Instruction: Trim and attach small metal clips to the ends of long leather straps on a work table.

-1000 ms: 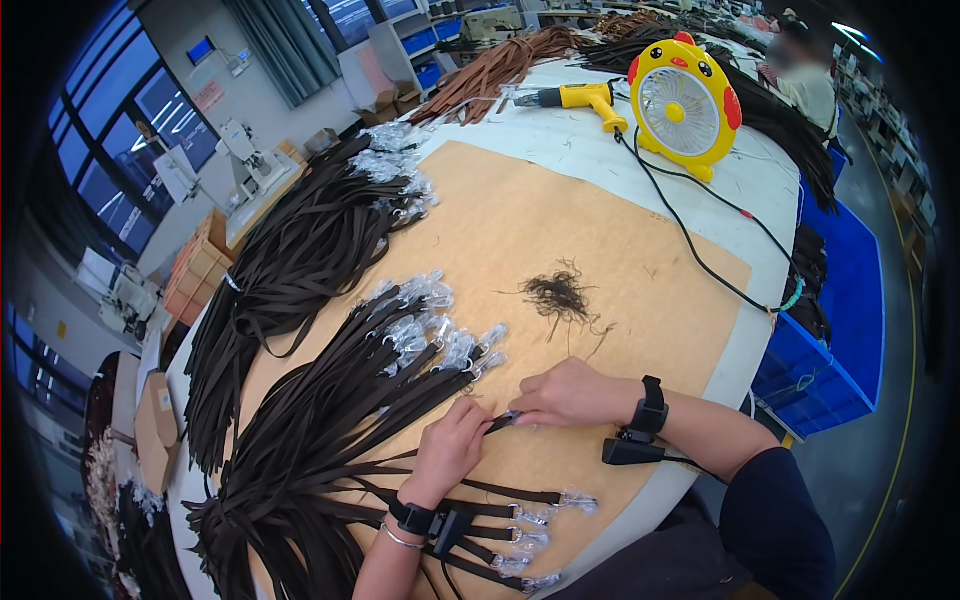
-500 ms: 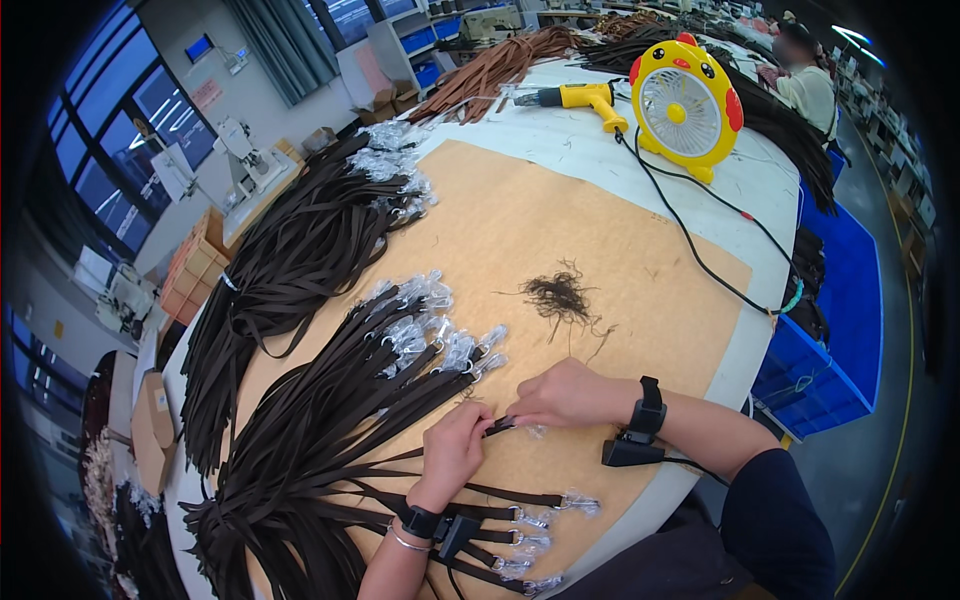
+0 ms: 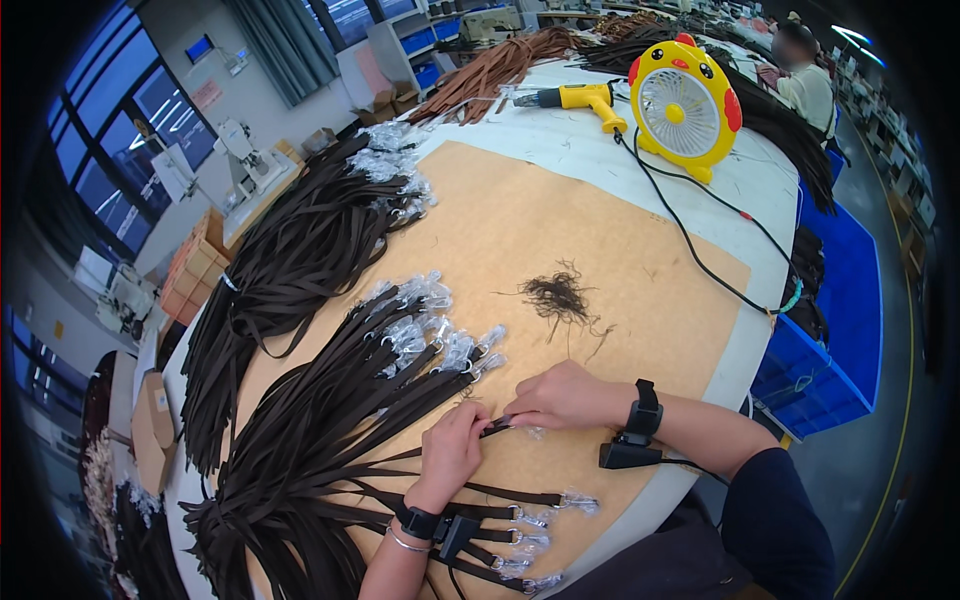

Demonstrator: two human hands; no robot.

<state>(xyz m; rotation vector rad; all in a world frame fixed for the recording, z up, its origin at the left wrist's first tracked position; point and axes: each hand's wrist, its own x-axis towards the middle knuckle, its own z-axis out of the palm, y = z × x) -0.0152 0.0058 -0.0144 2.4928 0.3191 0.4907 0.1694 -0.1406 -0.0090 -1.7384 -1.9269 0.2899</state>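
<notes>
My left hand (image 3: pixel 453 446) pinches a dark brown strap (image 3: pixel 495 427) near its end. Close beside it, my right hand (image 3: pixel 565 396) grips the same strap's end with thumb and forefinger; the fingertips hide most of that end. A bit of clear plastic wrap shows just below the right fingers. Under and left of my left hand spreads a bundle of dark straps (image 3: pixel 290 440), many tipped with metal hooks in clear plastic. Several strap ends with wrapped hooks (image 3: pixel 530 540) fan out to the right of my left wrist. A small heap of dark thread scraps (image 3: pixel 560 297) lies beyond my hands.
A second strap bundle (image 3: pixel 290 230) lies at the far left of the brown board (image 3: pixel 500 200). Farther back are a yellow heat gun (image 3: pixel 585 97) and a yellow chick-shaped fan (image 3: pixel 684 105), with a black cable (image 3: pixel 690 245). A blue bin (image 3: pixel 850 330) stands right of the table; a person (image 3: pixel 803 80) is beyond.
Both hands have shifted very slightly left, still on the strap. Nothing else has visibly moved.
</notes>
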